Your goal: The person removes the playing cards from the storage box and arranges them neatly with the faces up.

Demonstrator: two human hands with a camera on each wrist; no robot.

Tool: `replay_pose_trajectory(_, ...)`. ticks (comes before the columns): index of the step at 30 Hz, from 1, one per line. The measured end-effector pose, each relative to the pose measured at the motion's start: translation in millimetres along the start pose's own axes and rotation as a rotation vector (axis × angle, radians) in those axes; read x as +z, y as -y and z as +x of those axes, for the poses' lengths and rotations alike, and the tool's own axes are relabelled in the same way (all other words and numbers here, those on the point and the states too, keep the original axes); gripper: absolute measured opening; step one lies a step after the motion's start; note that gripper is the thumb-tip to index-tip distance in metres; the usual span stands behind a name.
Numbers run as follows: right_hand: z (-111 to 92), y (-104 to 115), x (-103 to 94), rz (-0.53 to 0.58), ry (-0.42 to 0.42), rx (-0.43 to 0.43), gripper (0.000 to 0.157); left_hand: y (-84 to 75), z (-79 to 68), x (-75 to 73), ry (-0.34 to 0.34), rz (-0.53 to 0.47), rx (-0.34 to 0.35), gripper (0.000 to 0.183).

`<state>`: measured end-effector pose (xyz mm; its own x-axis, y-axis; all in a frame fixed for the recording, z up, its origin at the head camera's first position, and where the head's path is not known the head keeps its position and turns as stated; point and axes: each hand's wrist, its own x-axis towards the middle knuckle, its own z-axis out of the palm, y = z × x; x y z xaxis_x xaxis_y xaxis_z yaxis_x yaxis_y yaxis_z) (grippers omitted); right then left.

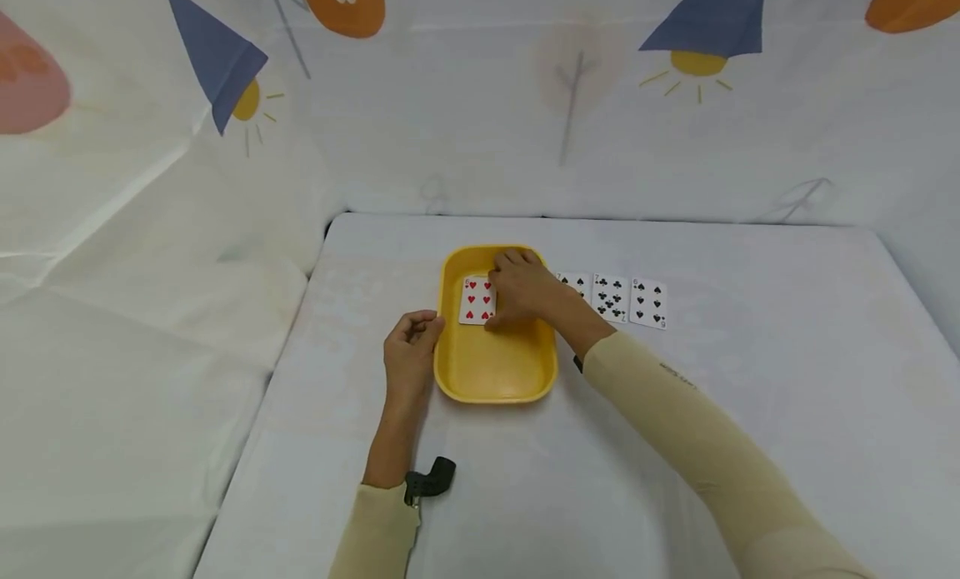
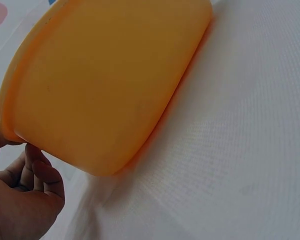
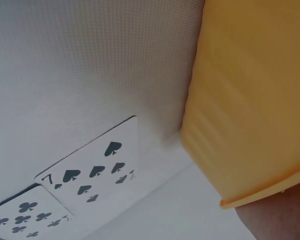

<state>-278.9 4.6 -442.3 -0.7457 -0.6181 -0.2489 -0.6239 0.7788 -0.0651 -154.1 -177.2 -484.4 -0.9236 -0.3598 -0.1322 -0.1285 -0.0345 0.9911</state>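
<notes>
A yellow plastic tray [image 1: 495, 387] stands on the table. My left hand [image 1: 408, 354] pinches its left rim; in the left wrist view the curled fingers [image 2: 47, 177] sit under the rim. Inside the tray, toward its far end, is a six of hearts playing card [image 1: 476, 301], face up. My right hand [image 1: 521, 287] reaches over the tray's right side and holds this card at its right part, thumb at the near edge and fingers at the far edge. The right wrist view hides that hand's fingers behind the tray wall [image 3: 250, 100].
Right of the tray, face-up playing cards lie in a row: a seven of spades [image 3: 97, 172], partly behind my right arm in the head view, a seven of clubs [image 1: 610, 298] and a six of spades [image 1: 648, 303]. White cloth covers the table [image 1: 750, 396]; printed fabric walls [image 1: 480, 129] stand behind and left.
</notes>
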Motion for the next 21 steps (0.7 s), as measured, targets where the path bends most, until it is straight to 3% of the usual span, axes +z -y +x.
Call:
replay_pose_trajectory(9,-5.8,-3.1,-2.9,-0.008,-0.029,-0.02,0.083,0.7,1.9,-1.5,0.007,0.008,-0.012,0.023)
replay_pose_trajectory(21,-20.1,-1.3,-24.5,0.033,-0.103,-0.063,0.088,-0.7,3.2,-11.2,0.01,0.026,-0.054,0.027)
